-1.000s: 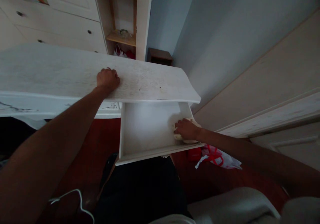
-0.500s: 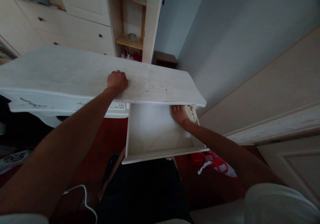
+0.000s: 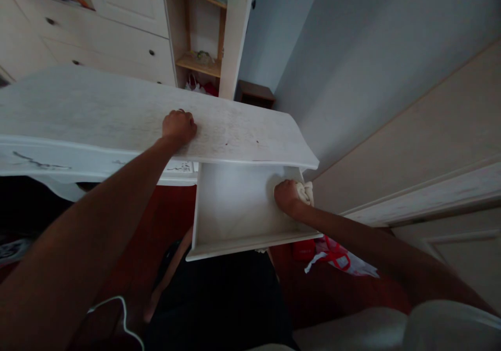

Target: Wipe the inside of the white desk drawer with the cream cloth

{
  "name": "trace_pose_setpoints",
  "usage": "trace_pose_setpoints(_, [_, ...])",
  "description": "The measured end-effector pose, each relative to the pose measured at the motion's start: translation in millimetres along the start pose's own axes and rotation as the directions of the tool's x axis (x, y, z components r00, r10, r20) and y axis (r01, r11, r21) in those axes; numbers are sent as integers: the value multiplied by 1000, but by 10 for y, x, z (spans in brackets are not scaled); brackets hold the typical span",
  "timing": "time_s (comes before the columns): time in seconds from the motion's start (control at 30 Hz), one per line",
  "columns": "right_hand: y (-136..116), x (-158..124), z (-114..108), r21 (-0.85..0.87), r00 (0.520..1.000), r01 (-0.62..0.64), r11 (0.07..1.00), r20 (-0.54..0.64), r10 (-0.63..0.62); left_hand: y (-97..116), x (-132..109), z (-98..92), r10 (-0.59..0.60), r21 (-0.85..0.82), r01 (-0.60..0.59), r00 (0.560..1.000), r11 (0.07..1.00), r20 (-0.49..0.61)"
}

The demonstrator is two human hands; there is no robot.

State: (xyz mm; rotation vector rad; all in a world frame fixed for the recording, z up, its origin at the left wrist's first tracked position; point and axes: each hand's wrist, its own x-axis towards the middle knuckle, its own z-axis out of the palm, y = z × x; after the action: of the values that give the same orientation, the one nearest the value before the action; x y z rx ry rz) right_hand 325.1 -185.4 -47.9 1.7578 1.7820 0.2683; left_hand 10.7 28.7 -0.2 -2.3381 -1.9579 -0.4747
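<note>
My right hand point(image 3: 287, 197) is closed around a bunched cream cloth point(image 3: 306, 192) at the right side of the pulled-out drawer point(image 3: 235, 199). Part of the cloth sticks out past the wrist side of the hand. The drawer is white inside, and its bare bottom shows to the left of the hand. My left hand point(image 3: 179, 127) rests as a fist on the worn white desk top point(image 3: 230, 124), its fingers curled under. A ring shows on one finger.
A white cabinet point(image 3: 129, 53) with an open door and shelves stands behind the desk. A grey wall point(image 3: 352, 69) runs along the right. On the red floor lies a red-and-white bag point(image 3: 332, 254); a white cable point(image 3: 124, 309) curves at lower left. My legs are under the drawer.
My right hand has come from the drawer's back right corner toward its front, with the cloth bunched in it and fingers now curled. The left fist stays on the desk top.
</note>
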Motion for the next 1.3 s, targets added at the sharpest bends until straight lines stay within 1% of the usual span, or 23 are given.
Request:
trace_pose_setpoints(0.07, [20,-165,1,7,997,47,999,57,-47,16,-6,-21,-8,-3,8,1000,1000,6])
trace_pose_setpoints(0.13, [86,-307,8,32,989,122,992,84,-124,32,-14,-47,-12,3,12,1000,1000,9])
trace_pose_setpoints(0.23, [294,-419,2,79,965,257,963,23,-260,47,-22,-78,-4,24,4,1000,1000,4])
trace_pose_setpoints(0.3, [493,-407,-23,110,955,294,949,-71,-288,49,-26,-92,11,25,-10,1000,1000,-3])
trace_pose_setpoints(0.37, [710,-342,-48,148,948,281,948,-199,-250,54,-30,-105,17,26,-17,1000,1000,0])
trace_pose_setpoints(0.43, [906,-258,-43,206,933,238,949,-320,-164,65,-37,-118,11,47,-11,1000,999,8])
trace_pose_setpoints(0.53, [1106,-174,67,341,904,202,918,-427,-40,89,-45,-133,12,89,-14,1000,996,20])
trace_pose_setpoints(0.63, [1187,-211,292,483,867,268,834,-499,11,110,-42,-139,-7,115,4,1000,993,17])
trace_pose_setpoints(0.7, [1204,-319,463,561,847,324,762,-531,31,123,-40,-145,-27,129,25,999,991,19])
trace_pose_setpoints(0.77, [1208,-485,614,635,846,358,684,-531,51,137,-44,-158,-36,138,32,999,990,23])
trace_pose_setpoints(0.87, [1196,-799,760,740,863,362,567,-496,95,158,-59,-182,-42,140,38,999,989,24])
trace_pose_setpoints(0.9, [1182,-908,785,767,865,356,533,-487,122,162,-64,-187,-44,141,40,999,989,24])
trace_pose_setpoints(0.97, [1119,-1115,806,806,854,353,475,-485,188,162,-66,-184,-42,147,38,999,988,22])
trace_pose_setpoints(1.07, [874,-1373,781,851,826,354,387,-479,298,143,-55,-156,-29,161,26,999,987,16])
trace_pose_setpoints(1.13, [582,-1495,720,880,821,356,314,-455,344,127,-47,-136,-26,160,23,1000,987,13])
trace_pose_setpoints(1.2, [213,-1563,606,882,809,395,257,-466,358,114,-45,-123,-33,150,31,999,988,9])
trace_pose_setpoints(1.23, [17,-1576,524,870,798,423,255,-490,350,110,-46,-119,-35,143,33,999,989,11])
trace_pose_setpoints(1.27, [-177,-1574,424,851,788,449,272,-521,327,106,-48,-117,-36,134,34,999,990,18])
trace_pose_setpoints(1.3, [-360,-1558,307,838,799,455,301,-533,277,102,-50,-114,-39,124,36,999,992,24])
